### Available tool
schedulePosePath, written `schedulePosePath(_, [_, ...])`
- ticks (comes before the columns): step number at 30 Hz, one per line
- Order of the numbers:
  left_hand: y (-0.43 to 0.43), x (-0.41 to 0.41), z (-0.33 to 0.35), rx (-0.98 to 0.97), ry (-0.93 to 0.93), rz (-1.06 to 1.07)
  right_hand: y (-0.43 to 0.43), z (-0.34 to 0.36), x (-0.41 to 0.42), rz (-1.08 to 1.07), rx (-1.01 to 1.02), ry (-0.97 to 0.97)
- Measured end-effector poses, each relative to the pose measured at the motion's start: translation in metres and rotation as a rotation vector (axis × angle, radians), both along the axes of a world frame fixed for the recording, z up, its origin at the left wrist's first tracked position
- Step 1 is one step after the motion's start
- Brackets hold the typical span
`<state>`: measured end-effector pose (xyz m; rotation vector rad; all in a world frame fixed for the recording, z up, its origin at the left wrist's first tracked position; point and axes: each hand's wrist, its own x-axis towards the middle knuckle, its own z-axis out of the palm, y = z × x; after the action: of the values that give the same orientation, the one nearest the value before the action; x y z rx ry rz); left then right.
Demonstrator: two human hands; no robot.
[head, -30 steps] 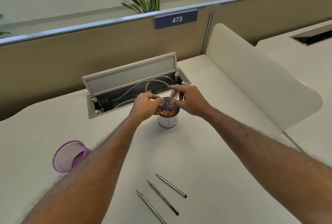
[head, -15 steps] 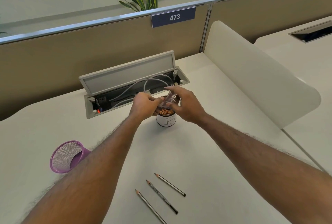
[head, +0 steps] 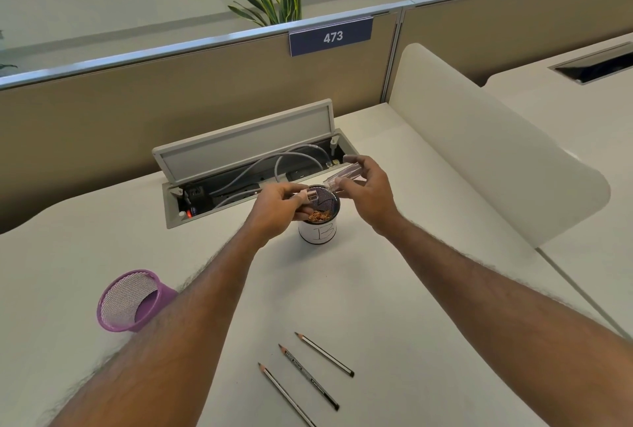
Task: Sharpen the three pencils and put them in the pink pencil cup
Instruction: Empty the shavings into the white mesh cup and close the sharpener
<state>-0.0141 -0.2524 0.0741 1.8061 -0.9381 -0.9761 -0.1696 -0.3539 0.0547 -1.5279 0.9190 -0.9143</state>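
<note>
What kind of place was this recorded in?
Most likely an open-plan office: a desk bounded by cubicle partitions, a numbered plate reading 473, and an open cable box in the desktop.

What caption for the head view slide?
Left hand and right hand hold clear sharpener parts over the shavings cup; three pencils lie outside the pink pencil cup.

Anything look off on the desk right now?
The pink pencil cup seems to lie on its side, left on the desk, mouth sideways; pencils could not drop in. Nothing spilled around the white cup.
</note>
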Motion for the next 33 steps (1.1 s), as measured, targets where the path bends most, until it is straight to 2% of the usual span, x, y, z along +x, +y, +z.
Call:
schedulePosePath(6, [0.006,-0.002,-0.003,-0.028,0.068,-0.006,0.002,0.001,0.0,0.028,0.022,-0.015])
schedulePosePath(16, [0.015,0.001,-0.002,-0.081,0.072,-0.021,0.018,0.007,0.002,0.171,-0.12,0.107])
schedulePosePath(24, [0.034,0.01,0.0,-0.117,0.066,-0.022,0.031,0.013,0.013,0.229,-0.145,0.097])
schedulePosePath(33, [0.065,0.021,0.004,-0.121,0.122,0.036,0.05,0.019,0.022,0.358,-0.023,0.034])
